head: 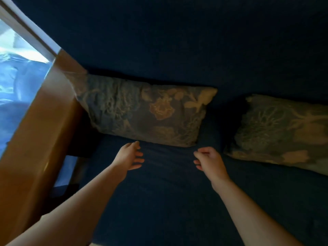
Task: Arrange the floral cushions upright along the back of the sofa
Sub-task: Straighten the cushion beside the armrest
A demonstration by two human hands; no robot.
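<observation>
Dark blue upholstery fills the room's dim view: the sofa [159, 201] spreads under both bare arms, its back rising beyond them. Beside the left arm runs a wooden armrest [40, 132]. Just past the fingertips, one floral cushion [142, 110] leans upright against the sofa back, tucked next to the armrest. A second floral cushion [284, 132] leans beyond and outside the right hand [209, 158]. The left hand [129, 155] hovers with loosely spread fingers, as does the right; neither holds anything.
</observation>
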